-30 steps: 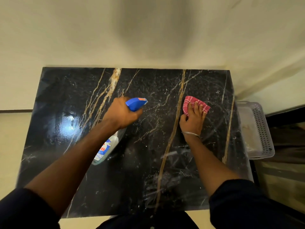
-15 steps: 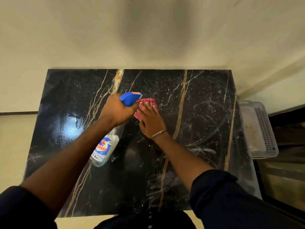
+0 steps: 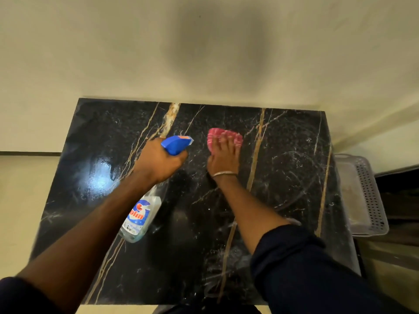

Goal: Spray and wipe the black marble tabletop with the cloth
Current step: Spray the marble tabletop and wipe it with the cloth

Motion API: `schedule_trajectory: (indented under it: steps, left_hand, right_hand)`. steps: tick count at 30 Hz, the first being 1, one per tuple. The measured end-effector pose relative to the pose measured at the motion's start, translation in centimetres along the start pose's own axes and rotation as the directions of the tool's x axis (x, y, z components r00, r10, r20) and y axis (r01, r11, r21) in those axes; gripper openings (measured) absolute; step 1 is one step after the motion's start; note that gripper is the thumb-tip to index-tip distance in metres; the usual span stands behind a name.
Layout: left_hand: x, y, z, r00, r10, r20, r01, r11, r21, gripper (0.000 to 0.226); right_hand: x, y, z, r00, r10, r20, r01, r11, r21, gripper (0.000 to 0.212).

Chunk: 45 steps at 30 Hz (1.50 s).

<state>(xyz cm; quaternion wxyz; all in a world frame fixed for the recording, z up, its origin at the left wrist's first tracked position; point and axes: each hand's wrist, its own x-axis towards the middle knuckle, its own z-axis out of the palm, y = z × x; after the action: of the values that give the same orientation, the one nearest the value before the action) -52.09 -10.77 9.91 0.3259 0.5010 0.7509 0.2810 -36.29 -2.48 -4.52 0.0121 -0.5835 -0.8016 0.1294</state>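
Note:
The black marble tabletop (image 3: 283,177) has gold veins and wet smears, and fills the middle of the view. My left hand (image 3: 158,162) grips a clear spray bottle (image 3: 140,216) by its neck, its blue trigger head (image 3: 175,143) pointing right, above the table's centre. My right hand (image 3: 223,158) lies flat on a red and white cloth (image 3: 223,135), pressing it onto the marble just right of the nozzle, toward the far edge. A thin bangle circles my right wrist.
A grey perforated plastic basket (image 3: 365,196) stands beside the table's right edge. A cream wall (image 3: 204,53) runs behind the far edge. Pale floor (image 3: 20,200) shows to the left. Light glares off the wet marble at the left.
My right hand swept the cloth left up to the spray nozzle, then back a little to the right and farther away. My left hand with the bottle has stayed near the centre.

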Motion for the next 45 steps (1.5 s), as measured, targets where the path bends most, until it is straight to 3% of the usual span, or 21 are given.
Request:
schedule_trajectory:
  steps: [3,5,7,10,13,15,17,19,21,23,25,27,30,33,35,37,40,43,45]
  left_hand:
    - [-0.1,0.3,0.6,1.000,0.025,0.004,-0.025,0.998,0.055,0.016]
    - [0.0,0.6,0.6,0.999,0.031,0.010,-0.031,0.999,0.038,0.016]
    - [0.0,1.1,0.5,1.000,0.014,0.015,-0.014,1.000,0.010,0.015]
    - [-0.2,1.6,1.0,1.000,-0.008,0.020,0.008,1.000,-0.004,0.016]
    - [-0.6,1.7,1.6,0.999,-0.012,0.031,0.012,1.000,0.002,0.020]
    - [-0.8,1.7,2.0,1.000,-0.009,0.004,0.009,1.000,0.016,0.026]
    - [-1.3,1.8,2.3,1.000,-0.002,-0.017,0.002,1.000,0.007,0.030]
    - [-1.6,2.0,2.6,1.000,-0.002,-0.003,0.002,1.000,-0.014,0.027]
    - [-1.8,2.1,2.9,1.000,-0.002,0.002,0.002,1.000,-0.020,0.026]
    - [-1.9,2.4,3.1,1.000,0.021,0.009,-0.021,1.000,-0.012,0.027]
    - [-2.0,2.7,3.1,0.999,0.038,0.017,-0.038,0.999,-0.012,0.027]
    - [-2.1,2.7,3.0,0.999,0.039,0.016,-0.039,0.999,-0.017,0.027]
    - [-2.2,2.4,2.7,0.998,0.050,0.026,-0.050,0.999,-0.019,0.027]
    - [-2.2,2.0,2.7,0.999,0.040,0.019,-0.040,0.999,-0.021,0.028]
    - [-2.3,1.8,2.9,0.999,0.038,0.018,-0.038,0.999,-0.020,0.029]
    - [-2.4,1.8,3.1,0.999,0.035,0.024,-0.035,0.999,-0.008,0.029]
    - [-2.6,1.8,3.3,0.999,0.040,0.029,-0.041,0.999,0.003,0.029]
    - [-2.5,1.8,3.1,0.998,0.038,0.046,-0.039,0.999,0.010,0.023]
    - [-2.4,1.6,3.0,0.999,0.011,0.050,-0.011,1.000,0.003,0.017]
  right_hand:
    - [-2.0,-3.7,0.7,0.966,-0.250,0.069,0.248,0.968,0.042,0.061]
    - [-2.2,-2.4,0.4,0.925,-0.371,0.081,0.370,0.929,0.029,0.060]
    - [-2.4,1.2,-0.2,0.924,-0.377,0.067,0.378,0.926,-0.001,0.060]
    - [-3.0,8.6,-0.8,0.994,-0.095,-0.045,0.094,0.995,-0.017,0.059]
    - [-3.6,13.3,-1.6,0.976,0.200,-0.086,-0.202,0.979,-0.014,0.060]
    - [-3.7,12.5,-1.3,0.944,0.320,-0.077,-0.319,0.947,0.020,0.061]
    - [-4.6,8.9,-0.7,0.935,0.344,-0.084,-0.340,0.939,0.052,0.062]
    - [-6.7,4.7,0.5,0.973,0.214,-0.085,-0.211,0.977,0.041,0.063]
    - [-8.9,1.3,1.6,0.999,-0.040,-0.005,0.040,0.999,0.020,0.065]
    - [-10.1,0.6,1.9,0.962,-0.264,0.067,0.263,0.964,0.027,0.065]
    - [-10.0,2.6,1.4,0.924,-0.374,0.084,0.376,0.927,-0.009,0.064]
    - [-9.8,6.3,0.9,0.954,-0.297,0.044,0.299,0.953,-0.044,0.064]
    - [-9.4,12.2,-0.4,0.998,0.044,-0.041,-0.044,0.999,-0.011,0.062]
    - [-8.6,12.4,-0.7,0.959,0.275,-0.060,-0.275,0.961,0.007,0.061]
    - [-8.6,9.6,-0.3,0.932,0.355,-0.071,-0.353,0.935,0.042,0.063]
    - [-9.4,6.1,0.3,0.957,0.282,-0.062,-0.279,0.959,0.052,0.067]
    - [-11.8,2.2,1.6,0.999,-0.043,0.029,0.043,0.999,0.020,0.070]
    - [-12.8,2.6,2.0,0.937,-0.327,0.124,0.332,0.943,-0.026,0.069]
    - [-12.4,5.3,1.7,0.905,-0.401,0.142,0.415,0.906,-0.085,0.068]
